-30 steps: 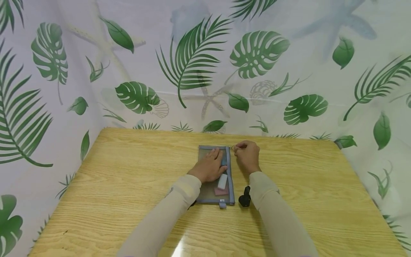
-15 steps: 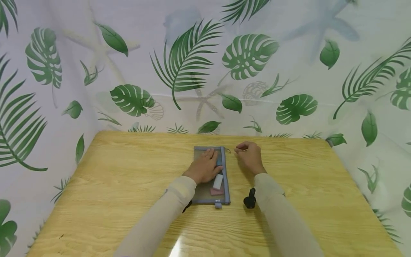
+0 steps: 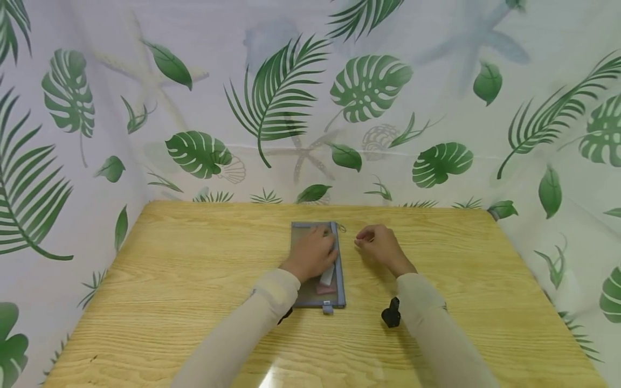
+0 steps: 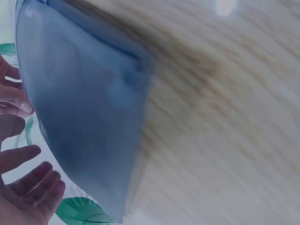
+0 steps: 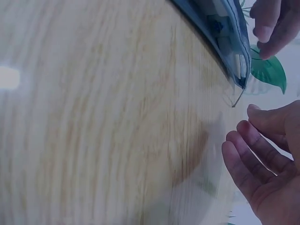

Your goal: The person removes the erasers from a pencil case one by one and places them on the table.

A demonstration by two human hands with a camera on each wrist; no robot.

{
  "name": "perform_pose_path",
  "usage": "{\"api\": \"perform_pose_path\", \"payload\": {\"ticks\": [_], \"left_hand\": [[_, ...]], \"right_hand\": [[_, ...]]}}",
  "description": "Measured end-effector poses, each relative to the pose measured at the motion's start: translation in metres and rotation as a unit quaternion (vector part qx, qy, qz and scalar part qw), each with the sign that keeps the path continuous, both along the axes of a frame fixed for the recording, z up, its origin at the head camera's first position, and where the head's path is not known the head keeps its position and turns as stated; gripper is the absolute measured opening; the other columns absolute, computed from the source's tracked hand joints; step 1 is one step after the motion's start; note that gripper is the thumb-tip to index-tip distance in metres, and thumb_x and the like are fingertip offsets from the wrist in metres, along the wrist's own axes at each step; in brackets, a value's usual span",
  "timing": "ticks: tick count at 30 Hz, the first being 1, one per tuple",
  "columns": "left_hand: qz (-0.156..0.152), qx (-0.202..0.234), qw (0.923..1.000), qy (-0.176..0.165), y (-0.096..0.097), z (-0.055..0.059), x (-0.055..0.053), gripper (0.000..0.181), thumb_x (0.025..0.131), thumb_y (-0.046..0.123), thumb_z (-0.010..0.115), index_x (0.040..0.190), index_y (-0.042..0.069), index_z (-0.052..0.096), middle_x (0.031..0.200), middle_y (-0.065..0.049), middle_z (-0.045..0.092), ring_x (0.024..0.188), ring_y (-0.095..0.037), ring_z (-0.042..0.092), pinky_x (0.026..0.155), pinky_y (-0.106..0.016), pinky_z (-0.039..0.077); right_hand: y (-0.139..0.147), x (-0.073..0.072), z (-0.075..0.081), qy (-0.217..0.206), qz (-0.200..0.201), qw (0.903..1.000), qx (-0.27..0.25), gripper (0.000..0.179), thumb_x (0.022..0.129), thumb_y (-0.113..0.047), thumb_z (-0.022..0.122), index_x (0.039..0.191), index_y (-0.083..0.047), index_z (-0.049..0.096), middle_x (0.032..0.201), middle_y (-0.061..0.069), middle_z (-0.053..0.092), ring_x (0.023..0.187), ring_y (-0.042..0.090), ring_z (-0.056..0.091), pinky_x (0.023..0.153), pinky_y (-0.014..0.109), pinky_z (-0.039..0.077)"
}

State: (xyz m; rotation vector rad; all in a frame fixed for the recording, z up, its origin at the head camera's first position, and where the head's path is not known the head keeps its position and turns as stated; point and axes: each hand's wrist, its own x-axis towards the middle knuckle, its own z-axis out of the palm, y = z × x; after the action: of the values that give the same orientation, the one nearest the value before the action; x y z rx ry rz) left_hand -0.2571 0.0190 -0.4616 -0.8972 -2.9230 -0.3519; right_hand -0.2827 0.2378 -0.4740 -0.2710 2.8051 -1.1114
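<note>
A flat grey-blue zip pouch (image 3: pixel 341 288) with see-through sides lies on the table. Inside it show a white block (image 3: pixel 327 277) and a pink flat piece (image 3: pixel 325 289). My left hand (image 3: pixel 312 252) is over the pouch's upper part; in the left wrist view its fingers are spread and relaxed beside the pouch (image 4: pixel 89 103). Right of the pouch is my right hand (image 3: pixel 381 248), fingers loosely bent and holding nothing. The small zipper pull (image 5: pixel 239 97) sticks out from the pouch's far right corner, apart from the right fingertips.
The wooden table (image 3: pixel 204 253) stretches out on both sides of the pouch. Behind it hangs a white cloth (image 3: pixel 271 124) printed with green leaves. A black wrist device (image 3: pixel 391 313) shows beside the right sleeve. A fabric tab (image 3: pixel 328 310) sticks out at the pouch's near edge.
My right hand has left the zipper pull and moved right and nearer. The left hand, flat on the pouch before, has bent its fingers and shifted slightly.
</note>
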Motion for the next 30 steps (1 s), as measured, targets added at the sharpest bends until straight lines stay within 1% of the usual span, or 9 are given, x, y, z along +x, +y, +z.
{"api": "perform_pose_path", "payload": {"ticks": [3,5,7,11,15,18,20,22,30], "left_hand": [[-0.001,-0.008,0.9997,0.025,0.005,0.004,0.002,0.027,0.103,0.030,0.060,0.113,0.009,0.073,0.110,-0.010,0.064,0.096,-0.023,0.061,0.083,-0.034,0.055],[0.000,-0.012,0.9994,0.031,0.008,0.005,0.003,0.026,0.102,0.030,0.063,0.110,0.009,0.074,0.102,-0.009,0.064,0.088,-0.021,0.062,0.075,-0.032,0.055],[0.002,-0.017,0.9995,0.026,0.011,0.005,0.002,0.025,0.101,0.030,0.064,0.109,0.009,0.074,0.098,-0.008,0.065,0.083,-0.019,0.063,0.071,-0.032,0.055],[0.012,-0.019,0.9997,0.003,0.016,0.003,0.002,0.023,0.100,0.032,0.066,0.106,0.010,0.072,0.094,-0.006,0.065,0.079,-0.017,0.064,0.066,-0.032,0.055],[0.021,-0.029,0.9992,-0.017,0.018,0.003,0.001,0.028,0.099,0.037,0.066,0.109,0.012,0.072,0.093,-0.005,0.067,0.074,-0.017,0.065,0.061,-0.032,0.055],[0.024,-0.035,0.9987,-0.027,0.018,0.001,0.001,0.036,0.098,0.042,0.066,0.119,0.014,0.070,0.098,-0.005,0.069,0.075,-0.018,0.066,0.061,-0.034,0.056],[0.025,-0.037,0.9985,-0.032,0.018,-0.001,0.000,0.044,0.097,0.045,0.066,0.128,0.014,0.067,0.106,-0.006,0.070,0.080,-0.019,0.068,0.064,-0.035,0.057],[0.023,-0.036,0.9985,-0.033,0.018,-0.002,0.000,0.049,0.097,0.046,0.066,0.134,0.014,0.065,0.112,-0.007,0.070,0.084,-0.020,0.069,0.067,-0.035,0.058],[0.020,-0.015,0.9978,-0.062,0.015,-0.002,-0.001,0.054,0.096,0.042,0.068,0.140,0.012,0.060,0.121,-0.010,0.068,0.096,-0.023,0.069,0.078,-0.038,0.059]], "right_hand": [[0.002,0.002,0.000,0.002,-0.001,1.0000,0.003,0.017,0.098,-0.013,0.069,0.106,0.001,0.074,0.099,0.015,0.071,0.089,0.029,0.067,0.074,0.043,0.057],[0.002,0.003,0.000,0.002,0.000,1.0000,0.003,0.017,0.098,-0.014,0.069,0.105,0.001,0.074,0.098,0.014,0.071,0.088,0.029,0.066,0.073,0.043,0.057],[0.003,0.004,0.000,0.001,0.004,1.0000,0.003,0.017,0.098,-0.014,0.069,0.105,0.001,0.074,0.097,0.014,0.071,0.088,0.029,0.066,0.074,0.043,0.057],[0.006,0.008,-0.001,-0.001,0.007,1.0000,0.003,0.016,0.098,-0.013,0.069,0.104,0.001,0.074,0.097,0.013,0.071,0.089,0.028,0.066,0.076,0.043,0.057],[0.008,0.012,0.000,-0.001,0.007,1.0000,0.001,0.014,0.098,-0.010,0.068,0.103,0.002,0.074,0.096,0.013,0.071,0.087,0.028,0.066,0.075,0.042,0.057],[0.008,0.013,0.001,0.001,0.012,0.9999,-0.002,0.014,0.098,-0.009,0.068,0.102,0.002,0.075,0.095,0.014,0.071,0.087,0.028,0.067,0.075,0.042,0.057],[0.008,0.013,0.002,0.001,0.010,0.9999,-0.004,0.013,0.098,-0.009,0.068,0.102,0.002,0.075,0.096,0.014,0.072,0.087,0.027,0.067,0.075,0.041,0.057],[0.008,0.013,0.002,0.001,0.011,0.9999,-0.006,0.014,0.098,-0.009,0.068,0.103,0.002,0.075,0.097,0.014,0.072,0.088,0.028,0.067,0.076,0.042,0.058],[0.008,0.014,0.004,0.002,0.011,0.9999,-0.012,0.014,0.098,-0.009,0.068,0.103,0.002,0.075,0.099,0.015,0.071,0.089,0.031,0.066,0.075,0.042,0.057]]}}
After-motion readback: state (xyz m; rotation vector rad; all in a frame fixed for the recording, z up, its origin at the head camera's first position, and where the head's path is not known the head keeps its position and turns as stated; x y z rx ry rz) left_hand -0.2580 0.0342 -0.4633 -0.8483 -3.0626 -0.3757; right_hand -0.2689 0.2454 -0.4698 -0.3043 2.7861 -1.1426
